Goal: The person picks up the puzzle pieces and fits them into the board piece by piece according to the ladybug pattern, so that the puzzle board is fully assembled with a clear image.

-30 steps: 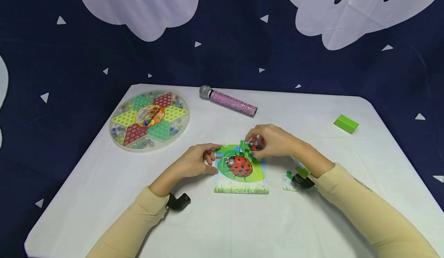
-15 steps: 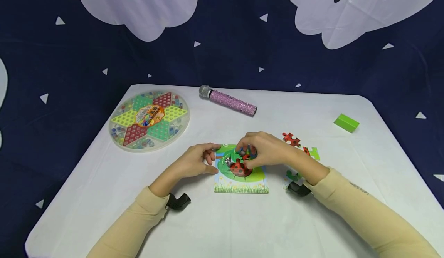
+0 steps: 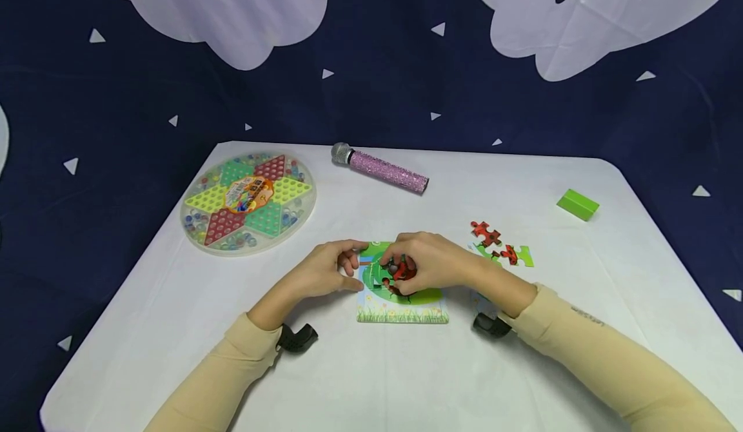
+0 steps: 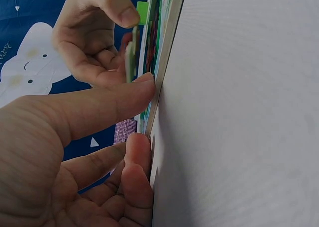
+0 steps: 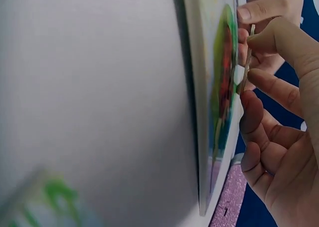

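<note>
A square jigsaw puzzle (image 3: pixel 400 316) with a ladybug picture lies flat before me. My left hand (image 3: pixel 325 269) rests at its left edge, thumb and index finger spread apart and fairly straight; the left wrist view has that thumb against the puzzle's side (image 4: pixel 166 42). Above the picture, my right hand (image 3: pixel 432 261) pinches a jigsaw piece (image 3: pixel 402 269) showing red and black. That piece (image 5: pixel 248 62) appears edge-on in the right wrist view, held off the puzzle's surface between thumb and fingers. My right fingers hide part of the picture.
Several loose jigsaw pieces (image 3: pixel 486 233) lie right of the puzzle, some partly beneath the right forearm. A round Chinese checkers set (image 3: pixel 249 203) with marbles sits back left. Behind the puzzle is a pink glitter microphone (image 3: pixel 386 171); a green block (image 3: pixel 578 204) lies far right.
My right hand has moved left and toward me, carrying the piece from the puzzle's upper right to over its middle. More loose pieces show at right. The left hand stays put.
</note>
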Action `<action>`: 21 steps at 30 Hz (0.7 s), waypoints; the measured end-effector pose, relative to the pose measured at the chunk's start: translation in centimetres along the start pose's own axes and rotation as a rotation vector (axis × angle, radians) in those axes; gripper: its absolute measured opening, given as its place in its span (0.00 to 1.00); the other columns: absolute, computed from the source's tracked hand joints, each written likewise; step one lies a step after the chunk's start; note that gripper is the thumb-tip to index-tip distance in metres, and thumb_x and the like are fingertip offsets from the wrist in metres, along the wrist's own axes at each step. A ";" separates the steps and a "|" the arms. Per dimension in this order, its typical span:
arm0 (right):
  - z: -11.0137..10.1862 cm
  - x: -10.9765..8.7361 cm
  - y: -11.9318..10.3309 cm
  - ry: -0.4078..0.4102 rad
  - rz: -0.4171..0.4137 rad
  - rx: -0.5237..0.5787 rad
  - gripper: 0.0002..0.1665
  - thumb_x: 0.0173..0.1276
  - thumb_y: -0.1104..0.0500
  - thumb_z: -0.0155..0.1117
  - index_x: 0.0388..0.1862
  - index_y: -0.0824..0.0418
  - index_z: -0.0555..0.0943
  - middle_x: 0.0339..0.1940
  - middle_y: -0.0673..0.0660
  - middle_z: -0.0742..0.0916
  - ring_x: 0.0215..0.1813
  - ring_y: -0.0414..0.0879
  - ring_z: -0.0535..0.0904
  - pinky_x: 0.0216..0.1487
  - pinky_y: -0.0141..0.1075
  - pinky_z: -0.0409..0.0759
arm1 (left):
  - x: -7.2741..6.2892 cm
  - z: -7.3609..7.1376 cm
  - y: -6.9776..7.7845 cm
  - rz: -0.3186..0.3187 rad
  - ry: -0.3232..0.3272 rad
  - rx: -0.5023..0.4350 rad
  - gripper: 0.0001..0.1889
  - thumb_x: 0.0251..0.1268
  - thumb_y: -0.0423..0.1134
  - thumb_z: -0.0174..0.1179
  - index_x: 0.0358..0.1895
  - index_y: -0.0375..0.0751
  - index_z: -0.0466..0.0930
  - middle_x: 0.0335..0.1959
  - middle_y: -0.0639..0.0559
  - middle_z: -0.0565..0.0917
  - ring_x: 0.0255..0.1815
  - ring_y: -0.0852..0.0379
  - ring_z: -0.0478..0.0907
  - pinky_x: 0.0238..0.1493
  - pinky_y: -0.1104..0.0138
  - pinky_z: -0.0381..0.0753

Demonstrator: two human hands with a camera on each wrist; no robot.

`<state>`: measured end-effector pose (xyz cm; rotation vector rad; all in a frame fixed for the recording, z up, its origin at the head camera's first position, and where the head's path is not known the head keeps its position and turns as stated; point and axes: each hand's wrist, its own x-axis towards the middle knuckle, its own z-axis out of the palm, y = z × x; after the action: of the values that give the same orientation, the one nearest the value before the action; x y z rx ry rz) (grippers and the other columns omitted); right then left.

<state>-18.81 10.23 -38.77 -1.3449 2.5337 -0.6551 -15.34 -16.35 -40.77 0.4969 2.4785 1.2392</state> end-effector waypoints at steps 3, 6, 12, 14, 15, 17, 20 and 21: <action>0.4 0.2 -0.1 -0.007 -0.005 -0.020 0.24 0.58 0.52 0.79 0.55 0.50 0.90 0.43 0.47 0.87 0.37 0.37 0.76 0.39 0.31 0.77 | 0.0 0.0 -0.1 -0.005 -0.002 0.003 0.40 0.56 0.29 0.79 0.75 0.34 0.75 0.41 0.49 0.82 0.38 0.59 0.77 0.43 0.68 0.74; 0.8 0.4 -0.3 -0.014 -0.020 -0.030 0.24 0.58 0.52 0.78 0.56 0.50 0.90 0.43 0.48 0.87 0.37 0.36 0.75 0.39 0.31 0.77 | 0.0 0.0 -0.1 -0.008 -0.001 0.007 0.40 0.56 0.30 0.80 0.75 0.34 0.75 0.41 0.50 0.81 0.39 0.59 0.77 0.43 0.69 0.74; 1.1 0.6 -0.6 -0.035 -0.023 -0.031 0.26 0.59 0.52 0.77 0.58 0.49 0.90 0.47 0.50 0.88 0.38 0.37 0.76 0.40 0.31 0.79 | 0.0 0.1 -0.2 -0.013 -0.011 0.005 0.40 0.56 0.30 0.80 0.75 0.34 0.75 0.42 0.50 0.81 0.39 0.58 0.77 0.43 0.69 0.73; 1.2 0.7 -0.6 -0.040 -0.021 -0.034 0.26 0.59 0.52 0.77 0.59 0.49 0.90 0.47 0.50 0.88 0.39 0.37 0.77 0.40 0.31 0.80 | 0.0 0.2 -0.2 -0.011 -0.017 0.007 0.40 0.57 0.31 0.80 0.75 0.34 0.75 0.42 0.50 0.82 0.39 0.59 0.77 0.42 0.69 0.73; 1.2 0.7 -0.6 -0.041 -0.021 -0.036 0.26 0.59 0.52 0.77 0.59 0.49 0.90 0.47 0.50 0.88 0.39 0.37 0.78 0.40 0.31 0.80 | 0.0 0.2 -0.2 -0.014 -0.016 0.006 0.40 0.57 0.31 0.80 0.75 0.34 0.75 0.42 0.50 0.81 0.39 0.59 0.77 0.42 0.69 0.73; 1.2 0.8 -0.7 -0.041 -0.023 -0.041 0.26 0.59 0.52 0.78 0.59 0.49 0.90 0.47 0.49 0.87 0.39 0.37 0.78 0.40 0.30 0.80 | 0.1 0.2 -0.2 -0.010 -0.014 0.010 0.40 0.57 0.31 0.80 0.75 0.34 0.75 0.41 0.50 0.81 0.39 0.59 0.77 0.41 0.69 0.73; 1.2 1.0 -0.7 -0.040 -0.028 -0.047 0.26 0.60 0.51 0.77 0.59 0.49 0.90 0.46 0.49 0.87 0.38 0.37 0.78 0.39 0.30 0.80 | 0.0 0.1 -0.1 -0.009 -0.007 0.016 0.40 0.57 0.30 0.80 0.75 0.34 0.75 0.41 0.50 0.81 0.39 0.59 0.77 0.41 0.69 0.72; 1.2 1.1 -0.7 -0.042 -0.028 -0.049 0.25 0.60 0.51 0.77 0.59 0.49 0.90 0.46 0.49 0.87 0.38 0.37 0.78 0.39 0.30 0.80 | 0.0 0.0 -0.1 -0.006 -0.006 0.017 0.40 0.57 0.30 0.80 0.75 0.34 0.75 0.41 0.49 0.82 0.39 0.58 0.77 0.41 0.69 0.72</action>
<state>-18.41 8.64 -39.46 -1.3975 2.5184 -0.5669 -15.37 -16.42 -40.87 0.4960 2.4862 1.2133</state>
